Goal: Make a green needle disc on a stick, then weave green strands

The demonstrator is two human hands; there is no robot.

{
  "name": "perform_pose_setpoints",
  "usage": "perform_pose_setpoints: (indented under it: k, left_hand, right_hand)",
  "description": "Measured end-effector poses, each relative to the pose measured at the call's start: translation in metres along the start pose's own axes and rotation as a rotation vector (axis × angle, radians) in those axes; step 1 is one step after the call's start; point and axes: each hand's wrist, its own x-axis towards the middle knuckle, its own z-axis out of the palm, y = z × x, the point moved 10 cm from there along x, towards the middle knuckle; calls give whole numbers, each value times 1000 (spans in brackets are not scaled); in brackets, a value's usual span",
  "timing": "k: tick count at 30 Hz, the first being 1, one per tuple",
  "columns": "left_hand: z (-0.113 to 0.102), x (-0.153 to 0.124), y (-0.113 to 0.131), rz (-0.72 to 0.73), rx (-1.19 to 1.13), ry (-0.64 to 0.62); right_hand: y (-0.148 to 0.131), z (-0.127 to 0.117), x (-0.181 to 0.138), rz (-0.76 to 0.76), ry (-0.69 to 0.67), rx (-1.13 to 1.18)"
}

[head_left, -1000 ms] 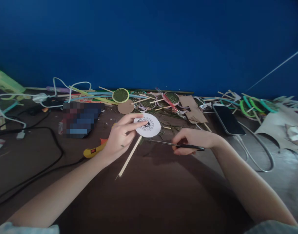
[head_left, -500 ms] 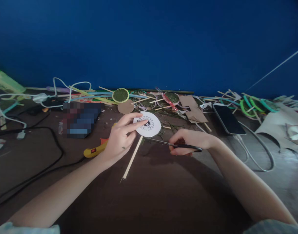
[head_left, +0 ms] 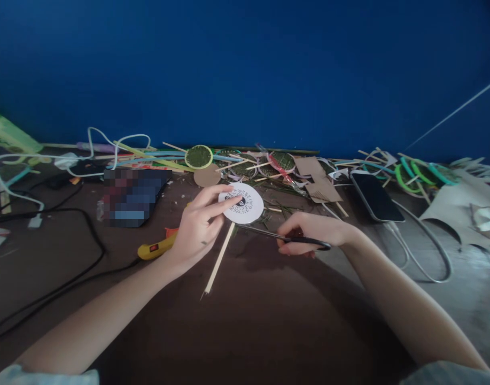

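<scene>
My left hand [head_left: 200, 227] grips a round white disc [head_left: 248, 211] printed with a ring-shaped black code, fingers across its face. A pale wooden stick [head_left: 219, 262] slants down from under the disc toward me. My right hand [head_left: 304, 232] is closed around the handles of black-handled scissors [head_left: 261, 231]. Their blades reach left to the disc's lower edge, near the stick; whether they touch it I cannot tell. Green needle-like bits [head_left: 282, 213] lie on the table just behind the scissors. Beside my left wrist is a yellow tool with a cord [head_left: 154, 249], partly hidden by the hand.
Along the blue wall [head_left: 245, 75] lie green-filled discs [head_left: 199, 157], sticks and cardboard pieces [head_left: 317, 179]. A phone [head_left: 376, 197] with a cable [head_left: 439, 240] is at right, near crumpled paper [head_left: 449, 206]. A blurred screen [head_left: 136, 200] and black cords [head_left: 92, 232] are at left.
The disc has turned slightly in my left hand, and the stick's lower end has shifted a little right. The scissors have moved slightly left with my right hand.
</scene>
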Motion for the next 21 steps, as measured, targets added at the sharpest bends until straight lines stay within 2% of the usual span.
perform_pose_setpoints:
  k: [16,21]
  left_hand:
    - [0,-1,-1,11,29,11]
    - [4,1,-8,-44,-14,-61]
  right_hand:
    - [-1,-4,1,-33,59,-41]
    - [1,-3,-3,30,21,10]
